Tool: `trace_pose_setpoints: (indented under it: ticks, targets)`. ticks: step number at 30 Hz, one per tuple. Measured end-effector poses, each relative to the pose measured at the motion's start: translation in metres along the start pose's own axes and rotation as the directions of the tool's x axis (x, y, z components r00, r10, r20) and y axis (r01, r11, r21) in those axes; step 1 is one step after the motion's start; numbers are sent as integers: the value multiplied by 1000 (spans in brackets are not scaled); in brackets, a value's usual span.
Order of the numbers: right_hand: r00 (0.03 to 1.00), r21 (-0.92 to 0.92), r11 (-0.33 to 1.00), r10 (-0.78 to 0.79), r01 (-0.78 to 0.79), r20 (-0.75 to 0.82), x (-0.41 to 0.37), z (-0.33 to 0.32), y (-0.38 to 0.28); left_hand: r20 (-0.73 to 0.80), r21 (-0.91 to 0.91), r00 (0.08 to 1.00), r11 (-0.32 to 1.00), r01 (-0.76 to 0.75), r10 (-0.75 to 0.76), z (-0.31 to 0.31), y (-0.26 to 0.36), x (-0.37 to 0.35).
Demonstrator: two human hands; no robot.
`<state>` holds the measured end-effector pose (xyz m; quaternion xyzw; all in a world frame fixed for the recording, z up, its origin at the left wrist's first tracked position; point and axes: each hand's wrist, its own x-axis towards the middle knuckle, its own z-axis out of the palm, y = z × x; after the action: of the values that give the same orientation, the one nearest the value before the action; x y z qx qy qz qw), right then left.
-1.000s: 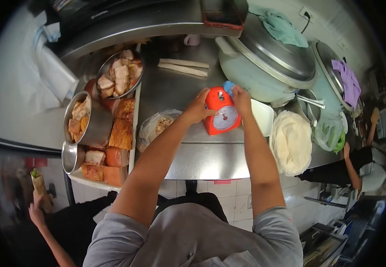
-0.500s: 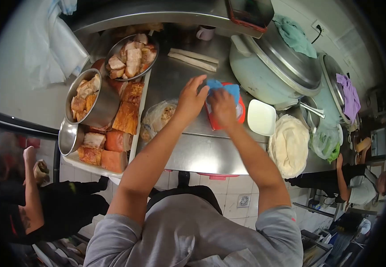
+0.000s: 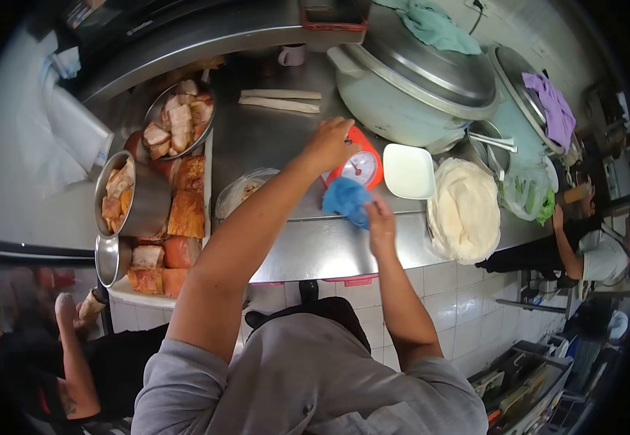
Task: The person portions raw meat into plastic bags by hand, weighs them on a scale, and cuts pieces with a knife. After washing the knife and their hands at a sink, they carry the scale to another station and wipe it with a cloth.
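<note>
A red kitchen scale (image 3: 359, 168) with a round white dial sits on the steel counter. My left hand (image 3: 331, 145) is closed over its far left edge, the fingertips partly hidden. In my right hand (image 3: 381, 223) a blue cloth (image 3: 347, 200) is pinched, hanging at the near side of the scale and slightly blurred. Right of the scale stands a white square dish (image 3: 409, 171). Behind my left forearm lies a clear plastic bag (image 3: 241, 193) with pale food in it.
Left: roast pork slabs (image 3: 186, 206) on a tray, plus a meat plate (image 3: 179, 119) and a meat pot (image 3: 117, 196). Right: a large lidded pot (image 3: 409, 94) and bagged flatbreads (image 3: 463, 210). Two dough strips (image 3: 280, 100) lie behind. People stand at both sides.
My right hand has drawn the blue cloth off the scale toward me, exposing the dial. My left hand has come down onto the scale's edge. The view has shifted right.
</note>
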<state>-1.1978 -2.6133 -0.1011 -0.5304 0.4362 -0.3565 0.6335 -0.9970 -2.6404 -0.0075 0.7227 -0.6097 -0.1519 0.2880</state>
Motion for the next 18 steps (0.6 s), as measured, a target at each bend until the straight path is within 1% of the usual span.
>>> trace_pose_setpoints:
  ticks: [1,3,4,5,6,7,8,9,10,12,13,15,16,17,18]
  targets:
    - [998,108,994,-14,21,-63,-1,-19,-4,22,86,999,996,33,-35,6,3,1]
    - [981,192,974,-86,119,-175,-6,-51,-13,58,46,992,992,114,-116,17,4,10]
    - [960,127,978,-133,168,-247,-10,-59,-23,79,27,984,987,157,-159,27,0,14]
    - [932,56,976,-182,210,-314,-14,-67,-32,109,11,981,987,159,-159,34,-7,19]
    - [912,-55,978,-209,202,-354,-18,-76,-35,138,-5,977,987,163,-161,40,-19,23]
    - [880,-321,910,-363,263,-308,-19,-86,-27,166,-20,972,985,170,-164,39,-25,26]
    - [841,-560,770,-494,307,-219,-19,-95,-10,204,-12,970,990,138,-133,39,-31,28]
    - [799,-751,571,-593,332,-97,-19,-100,7,239,-2,965,994,107,-103,34,-35,30]
    - [893,-736,609,-450,296,-14,-24,-95,18,275,8,958,997,77,-77,28,-38,30]
    - [789,-899,256,-597,356,142,-42,-69,39,346,14,938,999,32,-35,15,-43,27]
    - [806,-845,343,-570,410,160,-46,-59,46,374,15,927,1000,8,-13,9,-45,28]
    - [813,-756,457,-558,468,166,-40,-33,52,401,4,916,1000,5,-6,2,-47,29]
    - [771,-718,447,-607,533,194,-35,-17,63,415,-4,910,1000,5,-2,2,-47,28]
    - [777,-672,486,-591,558,217,-37,2,71,416,-6,909,1000,5,-2,2,-48,27]
    - [712,-477,542,-625,692,321,-43,13,73,416,-6,910,1000,3,0,2,-49,27]
